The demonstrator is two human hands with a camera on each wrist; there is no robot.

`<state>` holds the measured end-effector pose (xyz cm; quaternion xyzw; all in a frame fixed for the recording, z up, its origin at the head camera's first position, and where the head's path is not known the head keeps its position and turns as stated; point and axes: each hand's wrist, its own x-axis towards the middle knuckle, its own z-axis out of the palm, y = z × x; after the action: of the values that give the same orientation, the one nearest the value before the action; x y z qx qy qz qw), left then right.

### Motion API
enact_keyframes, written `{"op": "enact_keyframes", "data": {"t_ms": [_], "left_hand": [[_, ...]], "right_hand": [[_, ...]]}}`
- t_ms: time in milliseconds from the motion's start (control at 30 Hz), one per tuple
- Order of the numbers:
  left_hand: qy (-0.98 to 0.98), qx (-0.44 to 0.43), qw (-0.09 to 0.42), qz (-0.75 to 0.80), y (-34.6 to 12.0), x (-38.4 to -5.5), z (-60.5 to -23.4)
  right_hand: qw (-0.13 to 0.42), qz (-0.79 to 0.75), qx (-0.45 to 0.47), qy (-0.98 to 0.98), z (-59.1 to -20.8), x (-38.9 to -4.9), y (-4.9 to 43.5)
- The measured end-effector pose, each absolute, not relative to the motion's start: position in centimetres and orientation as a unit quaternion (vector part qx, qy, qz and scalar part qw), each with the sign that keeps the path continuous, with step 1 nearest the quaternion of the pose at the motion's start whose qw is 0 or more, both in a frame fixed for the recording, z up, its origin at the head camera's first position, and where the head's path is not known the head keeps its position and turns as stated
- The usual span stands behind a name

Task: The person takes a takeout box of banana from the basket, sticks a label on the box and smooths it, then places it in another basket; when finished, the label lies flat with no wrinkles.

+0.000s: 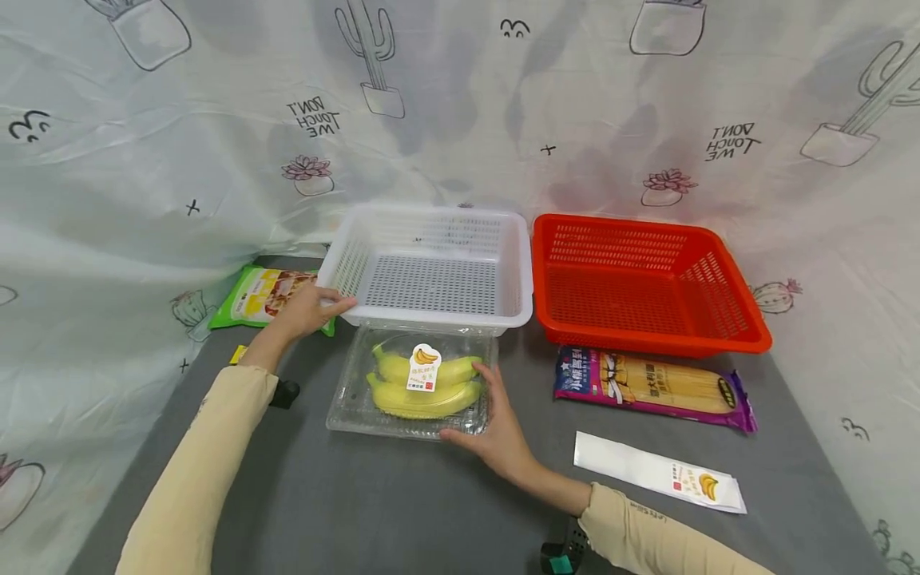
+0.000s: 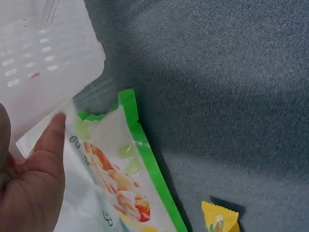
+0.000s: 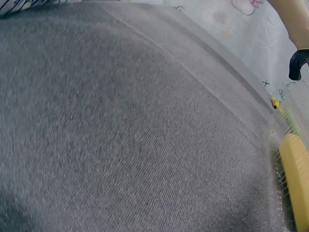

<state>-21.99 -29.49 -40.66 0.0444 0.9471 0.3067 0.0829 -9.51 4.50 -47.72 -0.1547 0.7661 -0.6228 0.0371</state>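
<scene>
A clear plastic box (image 1: pixel 348 399) holds yellow bananas (image 1: pixel 424 399) under a white label (image 1: pixel 425 367); it lies just in front of a white perforated basket (image 1: pixel 442 317). My right hand (image 1: pixel 499 435) grips the box's right side, thumb at its front edge and fingers along the side. In the right wrist view only the box's banana side (image 3: pixel 295 179) shows at the right edge. My left hand (image 1: pixel 311 310) holds the basket's front left corner by the rim. The left wrist view has that hand (image 2: pixel 36 183) below the basket wall (image 2: pixel 48 63).
A green food bag (image 1: pixel 262 295) lies left of the white basket, with a small yellow packet (image 2: pixel 219 217) nearby. On the right stand a red basket (image 1: pixel 650 339), a purple noodle pack (image 1: pixel 654 387) and a white banana-print strip (image 1: pixel 647 471). Patterned cloth (image 1: pixel 460 104) hangs behind.
</scene>
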Motion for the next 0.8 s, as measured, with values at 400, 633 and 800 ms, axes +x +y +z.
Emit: {"op": "enact_keyframes", "data": {"t_ms": [400,633,800], "left_hand": [[0.953,0.017,0.009,0.302,-28.79,-22.06,-40.75],[0.958,0.031,0.002,0.284,-29.15,-22.01,-40.62],[0.957,0.027,0.003,0.29,-29.12,-21.91,-40.4]], "right_hand": [[0.053,-0.689,-0.135,0.71,-47.8,-10.06,4.64],[0.057,-0.693,-0.111,0.71,-47.44,-10.04,4.76],[0.058,-0.7,-0.102,0.704,-46.95,-9.75,4.88]]}}
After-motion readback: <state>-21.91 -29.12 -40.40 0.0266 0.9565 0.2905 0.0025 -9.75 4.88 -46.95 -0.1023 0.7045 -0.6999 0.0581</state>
